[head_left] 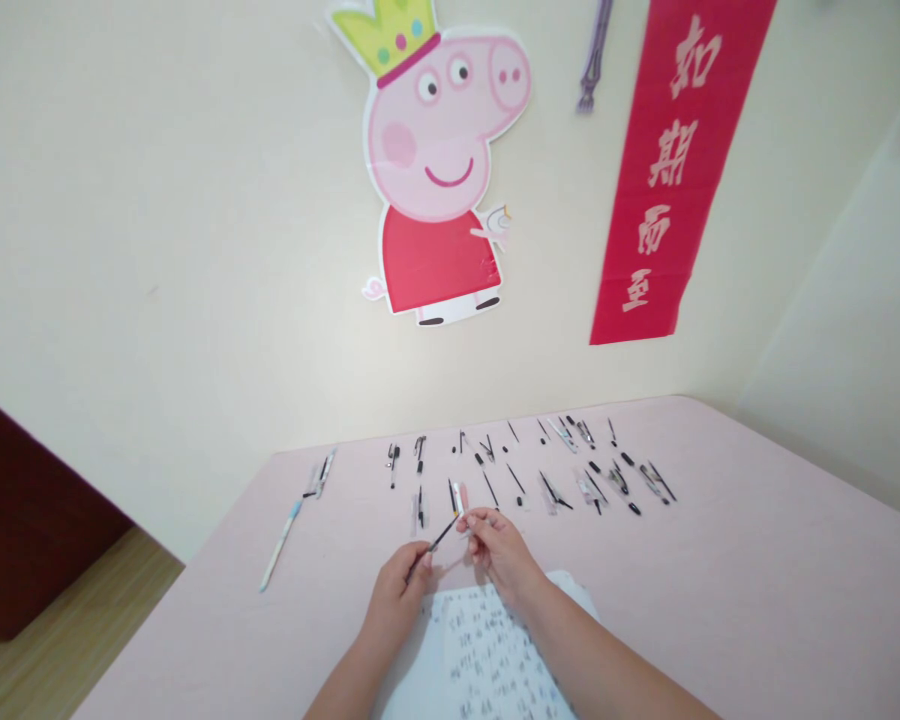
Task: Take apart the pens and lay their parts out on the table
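Observation:
A thin black pen refill [442, 534] with a yellowish end slants up to the right between my hands. My left hand [403, 592] is closed around its lower part. My right hand [497, 552] pinches with thumb and forefinger right at the refill's upper end; whatever small piece is in that pinch is too small to make out. Just beyond the fingertips lie a pink-and-white pen part [461, 494] and a dark refill [451, 495]. Under my wrists is a sheet of paper [487, 650] covered in handwriting.
Pen parts, caps and refills lie in two rows along the back of the pink table [720, 600]. At the left are a pale pen with a blue end [280, 547] and a clear pen barrel [324, 468]. Behind the table rises a wall with a cartoon pig sticker [439, 250] and a red banner [675, 190].

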A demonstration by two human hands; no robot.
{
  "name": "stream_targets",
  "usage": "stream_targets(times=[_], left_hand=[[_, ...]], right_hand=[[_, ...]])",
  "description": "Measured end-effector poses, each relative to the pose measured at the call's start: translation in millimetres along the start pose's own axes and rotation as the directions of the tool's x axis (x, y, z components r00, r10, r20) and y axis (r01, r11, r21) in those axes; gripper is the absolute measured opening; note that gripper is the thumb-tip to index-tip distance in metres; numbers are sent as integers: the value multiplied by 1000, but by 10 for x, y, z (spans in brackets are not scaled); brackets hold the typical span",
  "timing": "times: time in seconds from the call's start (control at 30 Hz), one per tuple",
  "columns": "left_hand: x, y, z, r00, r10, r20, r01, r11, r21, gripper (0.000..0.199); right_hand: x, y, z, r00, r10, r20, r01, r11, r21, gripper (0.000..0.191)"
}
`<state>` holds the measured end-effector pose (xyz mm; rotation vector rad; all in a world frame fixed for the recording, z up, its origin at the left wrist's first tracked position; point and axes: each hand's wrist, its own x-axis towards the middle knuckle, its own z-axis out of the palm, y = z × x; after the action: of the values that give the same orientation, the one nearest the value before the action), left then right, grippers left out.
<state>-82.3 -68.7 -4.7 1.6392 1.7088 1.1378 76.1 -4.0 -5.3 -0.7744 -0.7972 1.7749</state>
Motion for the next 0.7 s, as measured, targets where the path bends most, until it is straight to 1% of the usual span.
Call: stream_targets(times=[0.2,0.37,0.53,0.63,0.7], left_hand=[[-7,22,-3,1000,7,4,-7,1000,-5,31],[-19,16,4,999,26,39,-27,999,25,31],[-23,1,9,997,36,65,-38,999,29,29],[-19,4,6,998,37,56,-39,999,31,30],[-15,7,1,999,32,42,-33,999,31,30]], right_hand=[[-48,10,39,996,56,62,-53,997,-61,34],[-81,5,54,990,93,108,-81,991,-108,39],[-80,12,48,989,88,116,-75,991,-113,34],[-68,13,40,991,73,110,-61,992,-110,35],[-53,12,32,995,49,86,-40,994,-103,36]])
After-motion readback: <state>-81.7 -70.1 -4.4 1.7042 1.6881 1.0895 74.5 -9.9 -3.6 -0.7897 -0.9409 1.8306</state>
